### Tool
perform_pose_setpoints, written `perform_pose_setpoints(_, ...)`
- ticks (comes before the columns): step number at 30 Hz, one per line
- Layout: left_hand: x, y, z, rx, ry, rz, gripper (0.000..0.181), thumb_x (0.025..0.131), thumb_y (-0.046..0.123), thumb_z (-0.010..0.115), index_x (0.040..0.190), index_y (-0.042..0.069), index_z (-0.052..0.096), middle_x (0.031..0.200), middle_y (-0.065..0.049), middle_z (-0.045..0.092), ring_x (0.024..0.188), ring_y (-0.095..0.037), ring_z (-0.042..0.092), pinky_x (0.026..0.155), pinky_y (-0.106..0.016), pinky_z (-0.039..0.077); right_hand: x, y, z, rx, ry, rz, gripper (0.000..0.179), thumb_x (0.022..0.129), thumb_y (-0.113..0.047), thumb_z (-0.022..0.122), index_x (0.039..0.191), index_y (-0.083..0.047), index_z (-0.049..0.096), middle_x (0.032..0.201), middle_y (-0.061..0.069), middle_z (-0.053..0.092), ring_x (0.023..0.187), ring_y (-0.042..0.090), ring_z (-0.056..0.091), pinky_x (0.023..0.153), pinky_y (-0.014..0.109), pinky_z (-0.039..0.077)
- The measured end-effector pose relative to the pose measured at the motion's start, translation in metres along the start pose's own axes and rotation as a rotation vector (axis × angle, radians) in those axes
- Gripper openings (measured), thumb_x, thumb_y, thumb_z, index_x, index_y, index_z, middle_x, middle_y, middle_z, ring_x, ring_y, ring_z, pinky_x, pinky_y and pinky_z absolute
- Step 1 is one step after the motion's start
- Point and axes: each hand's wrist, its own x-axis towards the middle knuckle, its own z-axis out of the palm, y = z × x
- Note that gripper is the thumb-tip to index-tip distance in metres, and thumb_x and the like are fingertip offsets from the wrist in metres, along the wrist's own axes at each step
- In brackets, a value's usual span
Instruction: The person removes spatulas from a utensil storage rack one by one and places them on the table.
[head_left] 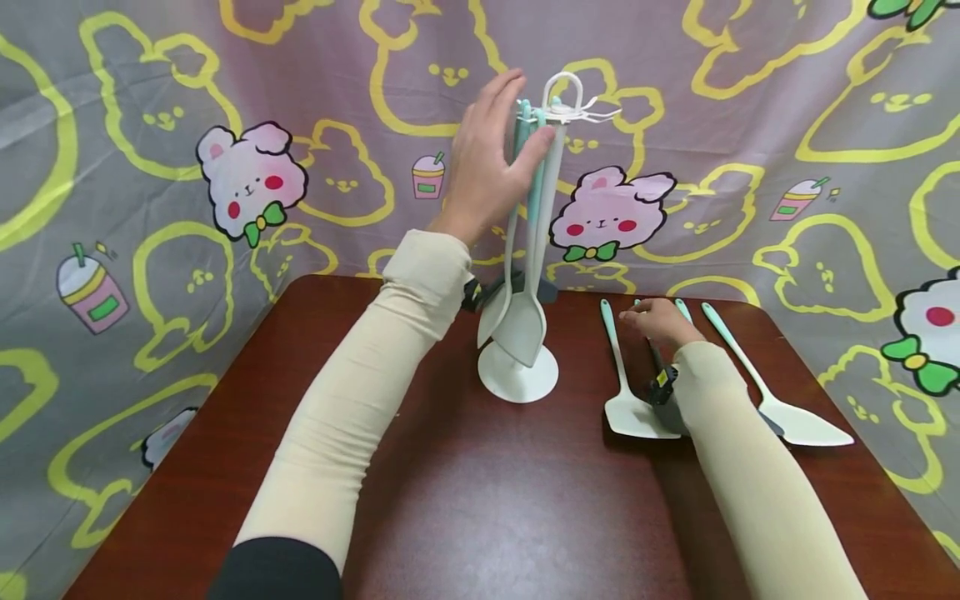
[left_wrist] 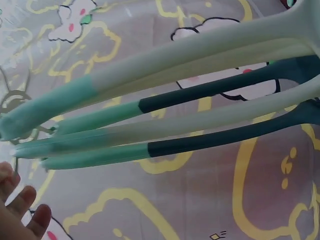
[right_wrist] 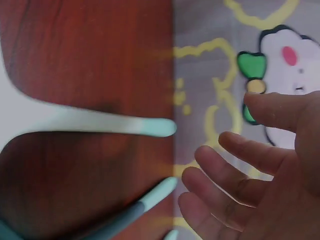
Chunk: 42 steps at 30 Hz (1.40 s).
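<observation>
Utensil stand [head_left: 519, 389]: rises upright on the surface [head_left: 525, 492], only partly filled. Looks done on one side, with several hanging utensils [head_left: 519, 327] below the hooks; seems unfinished otherwise, with four loose utensils [head_left: 802, 422] lying to the right. Left hand [head_left: 486, 158]: by the hung handles, fingers loosely apart, no grip visible, thumb contact unclear. Right hand [head_left: 663, 322]: near the loose handles, fingers spread, holding nothing.

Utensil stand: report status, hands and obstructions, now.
Left hand open, near top of stand, contact unclear. Stand upright, bearing hanging utensils. Right hand open, empty, near loose utensils on table. Right sleeve partly hides loose utensils.
</observation>
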Motion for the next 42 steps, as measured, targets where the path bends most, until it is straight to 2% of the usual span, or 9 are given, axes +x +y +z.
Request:
perform_pose_setpoints(3,-0.012,-0.002,-0.008,-0.049,0.076,0.035,0.055,0.096,0.037,0.053,0.143,0.010,0.050,0.154,-0.002,0.044,0.138,-0.015,0.043,0.113,-0.019,0.028,-0.010,-0.009,-0.006,0.014,0.046,-0.024,0.056,0.103,-0.037,0.044,0.140,0.005,0.046,0.143,0.031,0.046,0.131,0.047,0.047,0.104,0.059,0.042)
perform_pose_setpoints(7,-0.031,-0.005,-0.021,-0.099,0.146,0.087,0.047,0.095,0.028,0.055,0.135,0.005,0.057,0.145,-0.010,0.053,0.136,-0.020,0.047,0.115,-0.021,0.029,-0.023,-0.024,-0.014,0.070,0.114,-0.064,0.054,0.103,-0.038,0.045,0.140,0.002,0.047,0.144,0.029,0.047,0.134,0.046,0.043,0.108,0.060,0.038)
perform_pose_setpoints(16,-0.076,-0.017,-0.041,-0.084,0.120,0.180,0.042,0.092,0.015,0.060,0.130,-0.002,0.058,0.136,-0.016,0.058,0.130,-0.028,0.051,0.114,-0.034,0.035,-0.058,-0.067,-0.035,0.123,0.333,-0.274,0.046,0.103,-0.036,0.050,0.135,-0.004,0.056,0.132,0.023,0.060,0.118,0.036,0.059,0.097,0.048,0.048)
perform_pose_setpoints(23,-0.105,-0.027,-0.047,-0.074,0.099,0.136,0.039,0.092,0.015,0.061,0.127,-0.002,0.061,0.137,-0.015,0.057,0.129,-0.028,0.052,0.109,-0.041,0.040,-0.088,-0.116,-0.043,0.294,0.662,-0.540,0.030,0.097,-0.026,0.062,0.117,-0.005,0.069,0.110,0.003,0.069,0.093,-0.003,0.060,0.080,0.011,0.045)
perform_pose_setpoints(26,-0.116,-0.030,-0.045,-0.065,0.082,0.120,0.039,0.091,0.015,0.061,0.127,-0.001,0.061,0.137,-0.015,0.057,0.128,-0.029,0.053,0.106,-0.043,0.042,-0.098,-0.145,-0.048,0.364,0.813,-0.693,0.023,0.094,-0.017,0.064,0.110,-0.002,0.071,0.103,-0.002,0.068,0.088,-0.007,0.060,0.079,0.011,0.047)
perform_pose_setpoints(30,-0.128,-0.036,-0.045,-0.061,0.070,0.094,0.039,0.090,0.015,0.061,0.127,-0.001,0.061,0.136,-0.015,0.057,0.125,-0.031,0.054,0.104,-0.044,0.043,-0.102,-0.185,-0.061,0.289,0.965,-0.868,0.027,0.094,-0.017,0.061,0.112,0.001,0.069,0.108,0.008,0.068,0.100,0.004,0.059,0.088,0.016,0.047)
perform_pose_setpoints(35,-0.139,-0.040,-0.043,-0.070,0.059,0.056,0.040,0.091,0.016,0.061,0.128,0.000,0.060,0.137,-0.014,0.057,0.127,-0.030,0.053,0.105,-0.045,0.041,-0.091,-0.217,-0.073,0.146,0.938,-0.910,0.039,0.089,-0.030,0.066,0.121,-0.008,0.067,0.125,0.012,0.064,0.120,0.020,0.056,0.103,0.031,0.041)
perform_pose_setpoints(38,-0.142,-0.040,-0.041,-0.080,0.051,0.046,0.041,0.091,0.016,0.062,0.129,0.000,0.060,0.138,-0.013,0.056,0.130,-0.029,0.052,0.108,-0.045,0.040,-0.083,-0.221,-0.072,0.092,0.883,-0.883,0.039,0.089,-0.032,0.069,0.121,-0.010,0.068,0.129,0.011,0.063,0.127,0.023,0.053,0.110,0.038,0.038)
perform_pose_setpoints(42,-0.146,-0.039,-0.039,-0.078,0.038,0.032,0.041,0.091,0.017,0.062,0.129,0.001,0.060,0.139,-0.012,0.056,0.131,-0.027,0.051,0.109,-0.045,0.039,-0.075,-0.223,-0.072,0.104,0.889,-0.879,0.035,0.091,-0.030,0.067,0.113,-0.003,0.069,0.126,0.013,0.065,0.128,0.024,0.054,0.113,0.037,0.037)
